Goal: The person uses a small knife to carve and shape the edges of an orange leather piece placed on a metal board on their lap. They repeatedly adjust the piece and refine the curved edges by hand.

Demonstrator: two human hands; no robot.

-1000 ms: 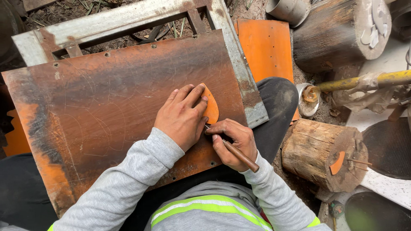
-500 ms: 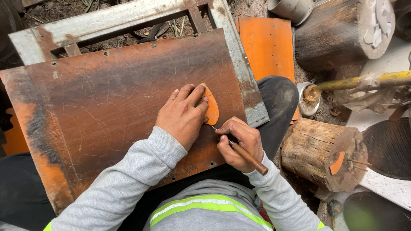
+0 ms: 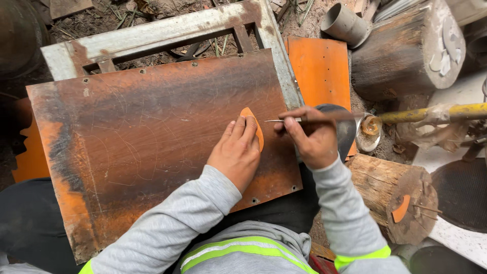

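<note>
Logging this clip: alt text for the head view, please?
The left hand presses an orange teardrop template onto a rusty metal sheet while the right hand holds a thin scriber at its edge; log stumps alongside.

No packages, labels, signs or screens show anywhere in the frame, from the upper left corner down to the lower right.

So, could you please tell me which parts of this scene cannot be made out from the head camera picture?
- The lower part of the orange template: covered by the left hand.
- The grip on the scriber: the right hand hides how its fingers close.
- The scratched line on the rusty sheet: too fine to tell from old scratches.
- The yellow handle: cut off by the right edge.
- The small cup: contents too small to see.
</note>
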